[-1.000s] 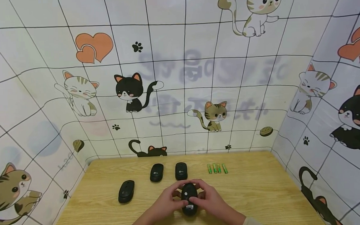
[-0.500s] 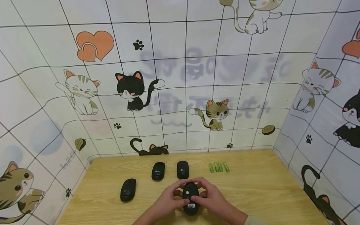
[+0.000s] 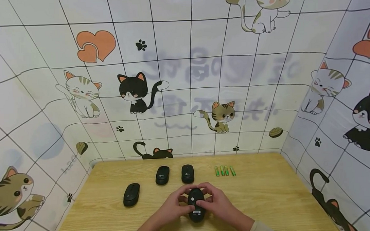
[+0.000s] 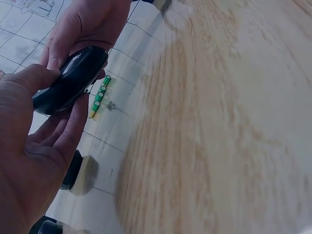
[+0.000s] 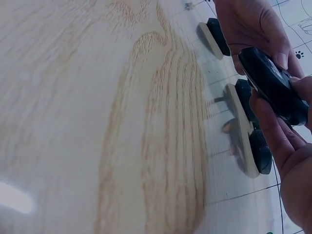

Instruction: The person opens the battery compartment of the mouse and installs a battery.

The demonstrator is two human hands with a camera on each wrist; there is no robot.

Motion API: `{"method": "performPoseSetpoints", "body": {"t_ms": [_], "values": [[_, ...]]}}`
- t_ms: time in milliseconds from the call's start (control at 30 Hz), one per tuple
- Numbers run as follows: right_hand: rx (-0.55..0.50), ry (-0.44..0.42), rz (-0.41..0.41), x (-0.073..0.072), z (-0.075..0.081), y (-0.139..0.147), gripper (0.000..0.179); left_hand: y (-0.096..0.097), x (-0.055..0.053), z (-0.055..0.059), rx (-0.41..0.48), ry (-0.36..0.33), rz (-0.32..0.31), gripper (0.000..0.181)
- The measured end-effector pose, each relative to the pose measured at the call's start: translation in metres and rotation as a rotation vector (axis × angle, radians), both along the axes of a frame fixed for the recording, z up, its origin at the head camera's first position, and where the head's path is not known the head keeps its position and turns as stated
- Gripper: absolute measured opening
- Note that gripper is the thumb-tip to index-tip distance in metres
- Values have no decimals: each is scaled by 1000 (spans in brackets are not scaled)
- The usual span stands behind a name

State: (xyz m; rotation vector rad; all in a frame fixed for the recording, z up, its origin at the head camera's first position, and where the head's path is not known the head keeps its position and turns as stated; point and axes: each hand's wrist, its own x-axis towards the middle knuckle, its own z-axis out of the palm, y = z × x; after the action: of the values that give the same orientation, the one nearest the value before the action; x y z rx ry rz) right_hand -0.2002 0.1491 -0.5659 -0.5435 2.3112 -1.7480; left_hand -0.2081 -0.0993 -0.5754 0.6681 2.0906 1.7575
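L hand (image 3: 173,207) & R hand (image 3: 218,203), both curled, together grip the black mouse (image 3: 196,212), base up, above the table (image 3: 252,194); prob. light, stiff & slightly slick, it is best held by its long sides.

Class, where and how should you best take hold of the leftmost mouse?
The leftmost mouse is probably best gripped across its two long sides, near the middle, coming from above: it lies flat, is longer than wide, and nothing touches those sides.

Head view faces forward and down over the table (image 3: 267,194); wrist views, close and low, share the held mouse (image 4: 73,87).
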Motion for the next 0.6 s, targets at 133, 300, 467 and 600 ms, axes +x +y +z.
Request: {"method": "performPoseSetpoints", "body": {"t_ms": [133,300,467,600], "values": [[-7,-7,1,0,0,0,44,1,1,2,-3,-6,8,66],[-35,-14,-1,-1,3,-1,42,1,1,2,9,-10,17,67],[-30,-11,0,-2,5,-1,42,1,1,1,7,-11,21,67],[2,13,4,-5,0,-1,41,-1,0,-3,7,-2,9,67]]}}
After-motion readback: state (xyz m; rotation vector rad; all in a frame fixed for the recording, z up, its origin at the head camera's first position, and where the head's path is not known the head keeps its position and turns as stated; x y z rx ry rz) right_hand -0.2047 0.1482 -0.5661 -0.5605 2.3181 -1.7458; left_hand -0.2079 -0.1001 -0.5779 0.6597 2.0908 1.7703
